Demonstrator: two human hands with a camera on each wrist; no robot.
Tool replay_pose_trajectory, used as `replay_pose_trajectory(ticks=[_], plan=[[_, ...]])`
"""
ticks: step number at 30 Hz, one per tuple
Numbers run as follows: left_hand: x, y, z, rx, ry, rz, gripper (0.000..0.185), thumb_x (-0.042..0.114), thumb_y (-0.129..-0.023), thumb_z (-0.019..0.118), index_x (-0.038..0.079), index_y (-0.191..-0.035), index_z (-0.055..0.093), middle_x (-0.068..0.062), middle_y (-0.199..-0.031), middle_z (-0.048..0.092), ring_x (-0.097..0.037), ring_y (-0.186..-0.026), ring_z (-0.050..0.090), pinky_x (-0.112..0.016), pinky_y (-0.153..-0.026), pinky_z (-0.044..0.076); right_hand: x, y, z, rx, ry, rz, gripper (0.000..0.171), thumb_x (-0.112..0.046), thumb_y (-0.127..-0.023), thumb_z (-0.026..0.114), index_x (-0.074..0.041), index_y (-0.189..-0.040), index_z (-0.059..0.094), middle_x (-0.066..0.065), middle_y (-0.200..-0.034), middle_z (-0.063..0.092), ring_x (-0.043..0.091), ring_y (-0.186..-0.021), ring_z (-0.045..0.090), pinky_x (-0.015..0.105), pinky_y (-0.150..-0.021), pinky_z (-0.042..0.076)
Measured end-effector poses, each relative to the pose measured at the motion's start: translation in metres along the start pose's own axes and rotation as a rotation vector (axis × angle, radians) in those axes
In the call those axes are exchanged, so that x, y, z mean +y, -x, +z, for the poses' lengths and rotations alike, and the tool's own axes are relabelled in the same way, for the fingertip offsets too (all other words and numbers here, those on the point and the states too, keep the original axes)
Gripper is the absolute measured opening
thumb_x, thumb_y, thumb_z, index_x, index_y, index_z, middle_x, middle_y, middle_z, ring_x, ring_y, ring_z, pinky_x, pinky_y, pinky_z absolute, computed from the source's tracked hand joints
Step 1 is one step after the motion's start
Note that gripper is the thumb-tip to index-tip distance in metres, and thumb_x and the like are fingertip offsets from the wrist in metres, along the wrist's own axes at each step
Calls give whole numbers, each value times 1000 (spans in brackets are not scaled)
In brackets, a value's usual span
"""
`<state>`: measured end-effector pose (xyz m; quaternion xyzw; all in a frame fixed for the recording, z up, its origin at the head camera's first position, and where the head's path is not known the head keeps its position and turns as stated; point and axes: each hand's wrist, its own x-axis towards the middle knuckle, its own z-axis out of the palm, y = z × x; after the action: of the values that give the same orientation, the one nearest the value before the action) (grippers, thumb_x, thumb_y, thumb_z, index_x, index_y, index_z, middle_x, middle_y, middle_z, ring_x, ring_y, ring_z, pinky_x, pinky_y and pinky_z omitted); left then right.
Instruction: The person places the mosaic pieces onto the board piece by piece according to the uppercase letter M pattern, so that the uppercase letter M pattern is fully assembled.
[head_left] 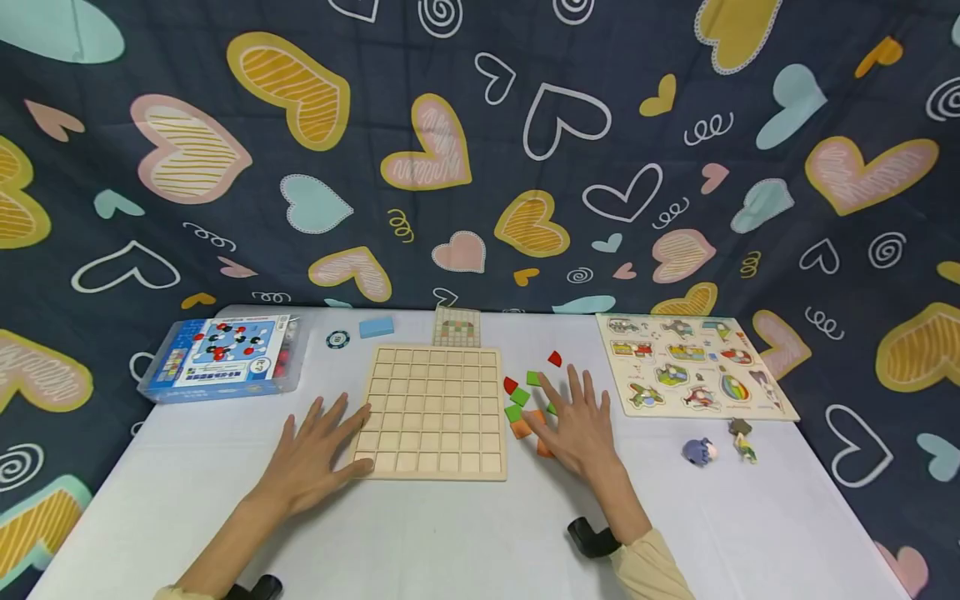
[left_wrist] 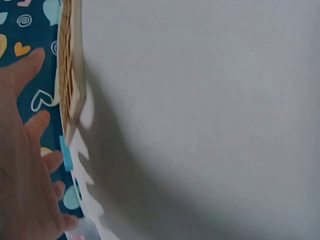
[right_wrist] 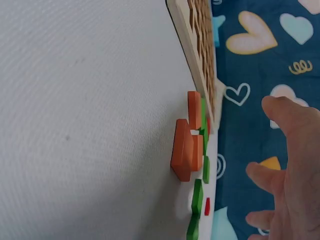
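In the head view a square wooden grid board [head_left: 437, 414] lies in the middle of the white table. My left hand [head_left: 315, 454] is spread at the board's left edge, fingers straight and holding nothing. To the right of the board, my right hand [head_left: 577, 425] hovers with spread fingers over loose coloured tiles. These include green tiles [head_left: 520, 397], orange tiles [head_left: 521, 429] and red quarter-round pieces [head_left: 555, 358]; some are partly hidden beneath the hand. The right wrist view shows an orange tile [right_wrist: 181, 150] lying below the right hand [right_wrist: 295, 170], apart from its fingers.
A small pattern card [head_left: 457, 327] touches the board's far edge. Behind on the left are a boxed molecule set [head_left: 225, 354], a round chip [head_left: 337, 339] and a blue block [head_left: 377, 327]. On the right lie a picture puzzle [head_left: 693, 367] and two small figurines [head_left: 700, 452].
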<state>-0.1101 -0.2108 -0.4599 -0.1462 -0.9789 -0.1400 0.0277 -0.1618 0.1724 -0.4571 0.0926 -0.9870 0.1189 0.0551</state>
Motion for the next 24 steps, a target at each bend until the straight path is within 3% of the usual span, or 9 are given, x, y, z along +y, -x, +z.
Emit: replay_pose_trajectory(ticks=[6,12,24], plan=[[-15,4,3,-32,87,91,73,59,-82,63,24,-144,44,-14,-154,30,-47,-139,20,-70,-106,16,3,4,-1,-2,-27,2,71,-66,-88,46,-26,-147,40,22,-155,22,45,-141,16,71,-105,18],[-33,3,6,-17,134,214,69,55,-79,69,24,-138,53,-13,-152,34,-47,-137,26,-66,-105,24,5,5,-1,6,-49,-2,70,-64,-89,47,-25,-146,42,23,-154,25,46,-141,18,72,-104,19],[-41,-4,0,-98,158,264,62,61,-77,68,26,-129,62,-4,-148,43,-41,-136,34,-63,-98,38,6,4,-1,-36,-113,10,70,-64,-91,45,-23,-147,39,23,-154,23,45,-141,17,69,-106,18]])
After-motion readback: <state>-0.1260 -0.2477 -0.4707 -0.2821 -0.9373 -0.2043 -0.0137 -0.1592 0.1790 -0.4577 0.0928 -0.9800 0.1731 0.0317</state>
